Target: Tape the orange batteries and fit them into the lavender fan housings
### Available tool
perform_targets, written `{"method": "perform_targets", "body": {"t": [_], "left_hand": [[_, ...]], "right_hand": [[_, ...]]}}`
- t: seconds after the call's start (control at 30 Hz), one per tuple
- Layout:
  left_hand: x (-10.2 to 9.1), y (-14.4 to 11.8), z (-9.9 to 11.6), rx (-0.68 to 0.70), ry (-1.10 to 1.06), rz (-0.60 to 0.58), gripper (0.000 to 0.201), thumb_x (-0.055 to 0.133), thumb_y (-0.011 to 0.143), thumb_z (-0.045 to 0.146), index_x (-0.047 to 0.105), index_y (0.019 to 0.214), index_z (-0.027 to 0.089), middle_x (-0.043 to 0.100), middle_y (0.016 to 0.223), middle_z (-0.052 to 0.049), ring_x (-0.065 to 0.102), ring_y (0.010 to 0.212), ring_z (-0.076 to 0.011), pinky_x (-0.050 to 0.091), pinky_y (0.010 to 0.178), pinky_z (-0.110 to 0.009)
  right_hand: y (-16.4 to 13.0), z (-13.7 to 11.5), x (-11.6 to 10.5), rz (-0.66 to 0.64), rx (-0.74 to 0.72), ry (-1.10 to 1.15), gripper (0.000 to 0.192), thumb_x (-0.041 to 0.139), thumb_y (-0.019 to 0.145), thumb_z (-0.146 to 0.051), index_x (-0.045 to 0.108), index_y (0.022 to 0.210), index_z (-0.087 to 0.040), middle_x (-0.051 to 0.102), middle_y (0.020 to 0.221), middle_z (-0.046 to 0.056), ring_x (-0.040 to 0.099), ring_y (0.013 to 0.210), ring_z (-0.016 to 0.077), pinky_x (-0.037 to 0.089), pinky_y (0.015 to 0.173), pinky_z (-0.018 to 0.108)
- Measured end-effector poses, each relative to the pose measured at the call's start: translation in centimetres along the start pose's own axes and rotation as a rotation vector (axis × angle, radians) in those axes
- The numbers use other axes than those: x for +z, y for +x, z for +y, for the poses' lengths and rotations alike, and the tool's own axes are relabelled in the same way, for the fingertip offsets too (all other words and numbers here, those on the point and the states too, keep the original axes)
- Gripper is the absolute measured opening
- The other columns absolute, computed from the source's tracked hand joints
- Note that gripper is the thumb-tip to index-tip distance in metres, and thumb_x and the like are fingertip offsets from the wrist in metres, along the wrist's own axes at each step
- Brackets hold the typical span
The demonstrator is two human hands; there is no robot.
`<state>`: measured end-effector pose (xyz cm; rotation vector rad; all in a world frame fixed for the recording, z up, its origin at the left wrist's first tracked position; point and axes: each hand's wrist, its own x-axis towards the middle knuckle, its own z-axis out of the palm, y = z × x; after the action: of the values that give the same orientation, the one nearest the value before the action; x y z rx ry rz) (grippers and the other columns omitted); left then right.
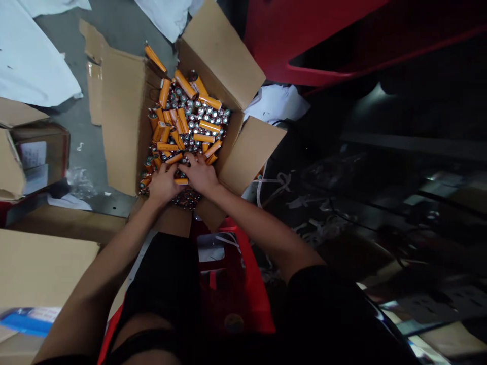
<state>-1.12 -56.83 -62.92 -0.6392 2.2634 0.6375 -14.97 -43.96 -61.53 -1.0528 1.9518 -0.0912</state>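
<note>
A big red machine part (pixel 304 40) is sitting far beyond the hands, up and to their right. A red crate (pixel 232 284) is sitting just under the hands, close to the person's body. Right under and ahead of the hands, an open cardboard box (pixel 122 126) is lying on the grey floor (pixel 76 137), its flaps spread wide. More cardboard boxes (pixel 34 152) are sitting off to the left of the hands, and white paper (pixel 30 66) is lying farther away on that side.

The box is holding a heap of orange batteries (pixel 186 121). Many are standing on end, showing their round tops, with their long way going up and down. Others are lying flat on top, pointing every which way.

The left hand (pixel 163 183) and the right hand (pixel 200 172) are pressing down side by side at the near edge of the heap, fingers curled into the batteries. I cannot tell if they are gripping any.

It looks like the person is gathering or sorting batteries. A good next move would be closing the fingers round a bunch and lifting gently, so none are rolling away.
</note>
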Motion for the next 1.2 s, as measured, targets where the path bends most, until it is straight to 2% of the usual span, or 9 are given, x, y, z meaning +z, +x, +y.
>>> {"method": "perform_targets", "body": {"t": [0.17, 0.4, 0.5, 0.6, 0.77, 0.93, 1.07, 1.13, 1.2], "left_hand": [[-0.1, 1.6, -2.0, -0.003, -0.111, 0.047, 0.066, 0.075, 0.090, 0.055, 0.069, 0.148, 0.025, 0.076, 0.137, -0.013, 0.074, 0.125, -0.0361, 0.061, 0.105, -0.044], [0.7, -2.6, -3.6, -0.004, -0.279, 0.262, 0.038, 0.065, 0.099, 0.049, 0.078, 0.128, 0.028, 0.073, 0.126, -0.010, 0.075, 0.119, -0.0280, 0.063, 0.103, -0.042], [-0.4, -4.9, -3.8, 0.040, -0.396, 0.392, 0.034, 0.071, 0.095, 0.052, 0.076, 0.117, 0.027, 0.072, 0.121, -0.010, 0.075, 0.121, -0.0296, 0.065, 0.106, -0.048], [-2.8, -7.1, -2.5, 0.107, -0.460, 0.530, 0.031, 0.078, 0.089, 0.050, 0.075, 0.112, 0.030, 0.073, 0.118, -0.008, 0.078, 0.113, -0.0311, 0.068, 0.100, -0.054], [-7.5, -9.4, 5.4, 0.425, -0.634, 0.515, 0.040, 0.081, 0.093, 0.036, 0.077, 0.129, 0.054, 0.073, 0.126, -0.001, 0.078, 0.116, -0.0315, 0.071, 0.089, -0.055], [-7.7, -5.2, 15.8, 0.912, -0.791, 0.347, 0.030, 0.084, 0.099, 0.034, 0.081, 0.129, 0.038, 0.071, 0.138, -0.007, 0.076, 0.125, -0.0268, 0.071, 0.096, -0.043], [-3.4, 0.8, 21.9, 1.000, -0.702, 0.100, 0.034, 0.079, 0.099, 0.020, 0.079, 0.132, 0.030, 0.071, 0.135, -0.009, 0.076, 0.128, -0.0243, 0.066, 0.113, -0.042], [-0.9, 2.6, 24.6, 0.850, -0.505, -0.041, 0.051, 0.074, 0.097, 0.011, 0.074, 0.145, 0.025, 0.065, 0.151, -0.016, 0.068, 0.144, -0.0325, 0.058, 0.125, -0.052], [1.1, 3.4, 26.9, 0.599, -0.265, -0.132, 0.061, 0.066, 0.096, 0.006, 0.068, 0.155, 0.019, 0.054, 0.168, -0.024, 0.052, 0.161, -0.0460, 0.044, 0.132, -0.072]], "right_hand": [[2.5, 0.0, -1.2, -0.031, 0.029, 0.059, 0.043, 0.063, 0.104, -0.026, 0.078, 0.144, -0.033, 0.059, 0.164, 0.011, 0.071, 0.123, 0.0347, 0.066, 0.101, 0.050], [-2.4, -1.8, 0.5, 0.060, -0.064, 0.224, 0.052, 0.051, 0.110, -0.014, 0.076, 0.148, -0.038, 0.057, 0.170, 0.003, 0.049, 0.158, 0.0297, 0.058, 0.121, 0.047], [-3.6, -2.6, 1.4, 0.167, -0.095, 0.460, 0.035, 0.067, 0.108, -0.023, 0.083, 0.137, -0.035, 0.062, 0.163, 0.005, 0.057, 0.152, 0.0245, 0.050, 0.131, 0.044], [-5.9, -2.9, 1.0, 0.353, -0.012, 0.698, 0.025, 0.087, 0.098, -0.037, 0.087, 0.123, -0.032, 0.068, 0.151, 0.007, 0.068, 0.141, 0.0236, 0.055, 0.127, 0.042], [-15.7, -1.3, -2.6, 0.852, 0.079, 0.828, 0.025, 0.097, 0.088, -0.045, 0.088, 0.109, -0.035, 0.073, 0.135, 0.007, 0.075, 0.126, 0.0268, 0.068, 0.111, 0.048], [-24.5, 5.7, -2.7, 1.273, 0.117, 0.701, 0.039, 0.103, 0.080, -0.044, 0.081, 0.110, -0.034, 0.072, 0.132, 0.005, 0.076, 0.120, 0.0298, 0.069, 0.101, 0.054], [-22.4, 12.0, 2.2, 1.260, 0.395, 0.684, 0.035, 0.088, 0.094, -0.058, 0.072, 0.101, -0.028, 0.069, 0.131, 0.008, 0.073, 0.121, 0.0263, 0.065, 0.109, 0.049], [-18.3, 13.9, 4.4, 1.123, 0.523, 0.728, 0.024, 0.080, 0.103, -0.046, 0.069, 0.104, -0.024, 0.069, 0.134, 0.012, 0.069, 0.127, 0.0257, 0.061, 0.117, 0.049], [-13.8, 14.9, 5.7, 0.805, 0.553, 0.791, 0.010, 0.070, 0.109, -0.029, 0.067, 0.116, -0.022, 0.070, 0.140, 0.011, 0.063, 0.136, 0.0224, 0.055, 0.124, 0.049]]}}
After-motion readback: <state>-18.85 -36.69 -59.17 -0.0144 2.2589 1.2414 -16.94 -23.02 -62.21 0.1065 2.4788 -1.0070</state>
